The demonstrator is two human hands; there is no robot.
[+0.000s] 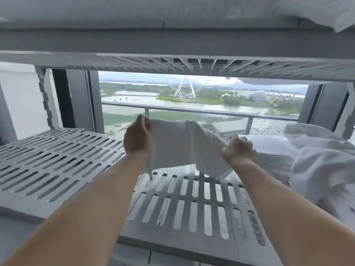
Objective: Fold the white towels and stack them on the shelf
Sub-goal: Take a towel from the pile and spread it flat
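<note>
I stand in the room and see the person before the shelf [57,156], holding one towel [178,146] in the air over its slotted board. The left hand [137,138] pinches the upper corner at 9 o'clock of the cloth, with its fingers curled round the edge. The right hand [239,150] grips the other end at 3 o'clock, a little lower, so the top edge slopes down to the right. The hands are well apart, both closed on the same towel, and the cloth hangs between them. One lower corner, under the left hand, points down near the board — I cannot tell if it touches. Just beside the right hand, at 3 o'clock from it, a stack [272,150] of folded white towels lies on the same board. Further at 3 o'clock is a crumpled white pile [322,160]. At 12 o'clock an upper board [172,60] runs across overhead. Behind the shelf a window [134,110] shows a railing [192,110], water and a big wheel [184,87].
</note>
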